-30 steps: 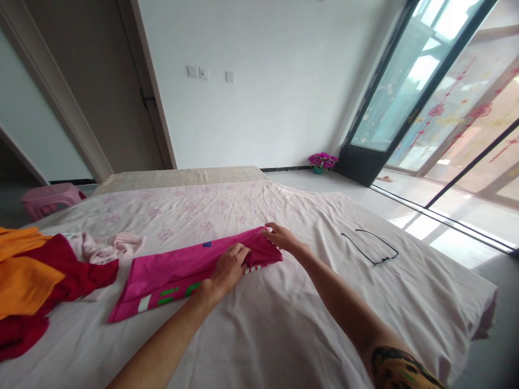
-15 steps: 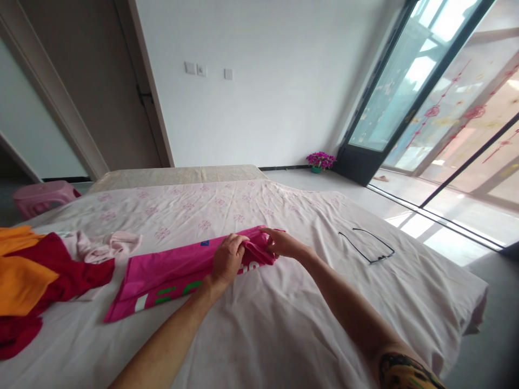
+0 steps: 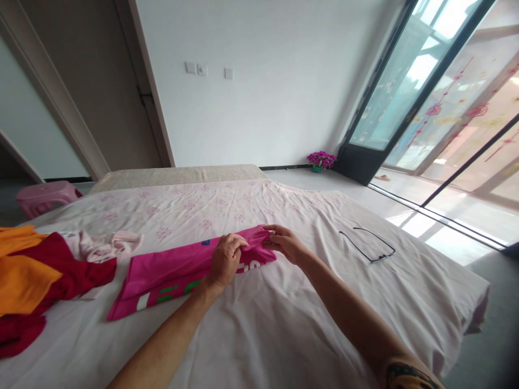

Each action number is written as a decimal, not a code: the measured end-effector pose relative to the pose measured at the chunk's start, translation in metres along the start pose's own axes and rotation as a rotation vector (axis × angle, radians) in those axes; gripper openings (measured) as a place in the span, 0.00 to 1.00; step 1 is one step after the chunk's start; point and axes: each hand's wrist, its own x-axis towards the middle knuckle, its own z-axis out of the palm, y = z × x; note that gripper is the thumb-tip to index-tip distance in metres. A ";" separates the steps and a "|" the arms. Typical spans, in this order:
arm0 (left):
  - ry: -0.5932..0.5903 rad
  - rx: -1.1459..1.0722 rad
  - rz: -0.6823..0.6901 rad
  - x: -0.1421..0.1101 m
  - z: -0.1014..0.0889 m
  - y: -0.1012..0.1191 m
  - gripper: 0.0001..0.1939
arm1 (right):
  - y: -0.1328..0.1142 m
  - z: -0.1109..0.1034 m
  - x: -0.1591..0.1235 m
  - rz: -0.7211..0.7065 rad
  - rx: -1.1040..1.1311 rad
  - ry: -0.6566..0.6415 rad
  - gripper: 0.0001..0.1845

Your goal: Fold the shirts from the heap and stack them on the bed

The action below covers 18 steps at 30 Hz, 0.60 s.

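Observation:
A bright pink garment [image 3: 174, 273], folded into a long strip, lies on the bed with white and green print and a small blue patch showing. My left hand [image 3: 227, 260] rests on it right of its middle, thumb and fingers closed on a pinch of the cloth. At the strip's right end is my right hand [image 3: 288, 244], its fingers stretched out and apart, touching the cloth there. Which kind of garment it is, the folds hide.
Red and orange clothes [image 3: 81, 270] lie at the left beside a pale pink garment [image 3: 117, 244]. Black-framed glasses [image 3: 383, 257] rest on the flowered bedsheet [image 3: 324, 335] at the right. Beyond the bed stand a pink stool [image 3: 48, 195] and a pot of purple flowers [image 3: 321, 160].
My right hand's fingers have straightened and loosened from the bunched end of the pink garment, which now lies flatter. My left hand stays nearly in place on the cloth.

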 end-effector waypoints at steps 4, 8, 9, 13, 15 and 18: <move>-0.234 0.043 0.070 -0.019 0.002 0.000 0.17 | 0.008 -0.016 -0.006 -0.001 -0.249 0.012 0.21; -0.380 0.026 0.067 -0.030 0.006 -0.001 0.22 | 0.004 -0.026 -0.002 -0.107 -0.792 0.195 0.20; -0.388 0.017 0.059 -0.031 0.007 -0.001 0.24 | 0.002 -0.023 0.000 -0.128 -0.896 0.252 0.19; -0.406 -0.057 0.057 -0.028 0.007 0.003 0.24 | 0.003 0.002 0.008 -0.263 -1.226 0.414 0.23; -0.427 -0.120 0.079 -0.029 0.002 0.004 0.23 | 0.011 0.014 0.011 -0.338 -1.407 0.405 0.24; -0.415 -0.193 0.077 -0.036 -0.016 -0.001 0.23 | 0.026 0.014 0.012 -0.274 -1.598 0.317 0.22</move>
